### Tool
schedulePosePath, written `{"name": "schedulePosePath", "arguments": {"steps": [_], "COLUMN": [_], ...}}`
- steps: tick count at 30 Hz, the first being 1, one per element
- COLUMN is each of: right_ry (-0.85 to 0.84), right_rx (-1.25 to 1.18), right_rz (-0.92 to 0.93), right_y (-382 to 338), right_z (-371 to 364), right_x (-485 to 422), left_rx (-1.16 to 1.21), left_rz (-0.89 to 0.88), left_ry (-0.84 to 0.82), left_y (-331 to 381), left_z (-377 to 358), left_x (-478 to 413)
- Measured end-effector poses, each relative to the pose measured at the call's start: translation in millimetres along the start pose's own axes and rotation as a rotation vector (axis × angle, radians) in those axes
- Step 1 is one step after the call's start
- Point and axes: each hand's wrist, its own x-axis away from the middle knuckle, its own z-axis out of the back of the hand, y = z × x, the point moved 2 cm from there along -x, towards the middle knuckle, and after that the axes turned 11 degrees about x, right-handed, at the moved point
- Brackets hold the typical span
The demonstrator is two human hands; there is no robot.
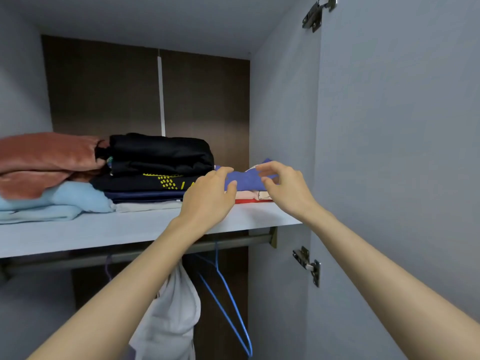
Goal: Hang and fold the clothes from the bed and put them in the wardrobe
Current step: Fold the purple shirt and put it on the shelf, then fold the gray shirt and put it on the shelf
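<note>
Head view into an open pale grey wardrobe. A folded blue garment (246, 178) lies at the right end of the pale grey upper shelf (130, 229), on top of a small pile made of a folded pale pink garment (249, 194) and a flat red item (252, 201). The left hand (210, 196) meets the blue garment's left edge, forefinger above and thumb below, so that these fingers (228, 170) pinch the cloth. The right hand (283, 188) is at the garment's right end with its fingers (262, 168) curved and a gap between them and the thumb; whether they grip the cloth cannot be told. Just left of this pile stands a taller stack: a bulky black folded garment (161, 154) over a black garment with yellow markings (145, 183), a navy layer and a white layer. Further left, a rust-coloured plush blanket (44, 162) rests on a light blue folded cloth (52, 201). Beneath the shelf runs a dark metal rail (233, 241), from which hang a blue wire hanger (228, 294) and a white garment (174, 315). The open grey door (389, 152) at right carries two metal hinges (307, 265).
</note>
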Motion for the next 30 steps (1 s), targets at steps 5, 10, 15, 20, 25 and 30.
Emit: {"name": "schedulePosePath", "arguments": {"steps": [5,10,15,20,25,30], "right_ry": [-0.012,-0.016,0.001,-0.069,-0.092,-0.126], "right_rx": [-0.005,0.006,0.104,0.21,0.3,0.434], "right_rz": [-0.031,-0.1,-0.177,-0.299,-0.443,-0.576], "right_y": [-36.4,-68.0,-92.2,-102.5,-109.9,-108.6], "right_z": [11.7,23.2,45.9,81.8,130.9,185.3], "right_x": [49.7,117.7,212.1,312.9,418.7,521.6], "left_rx": [0.013,0.053,0.11,0.119,0.161,0.236], "left_rz": [-0.041,-0.08,-0.098,-0.181,-0.261,-0.39], "left_ry": [-0.012,-0.067,-0.22,-0.361,-0.535,-0.677], "left_y": [4.2,3.1,12.6,47.4,101.1,172.0], "left_z": [32.9,63.5,75.5,76.0,70.6,54.8], "left_x": [49.0,112.1,188.1,264.0,334.7,408.8]}}
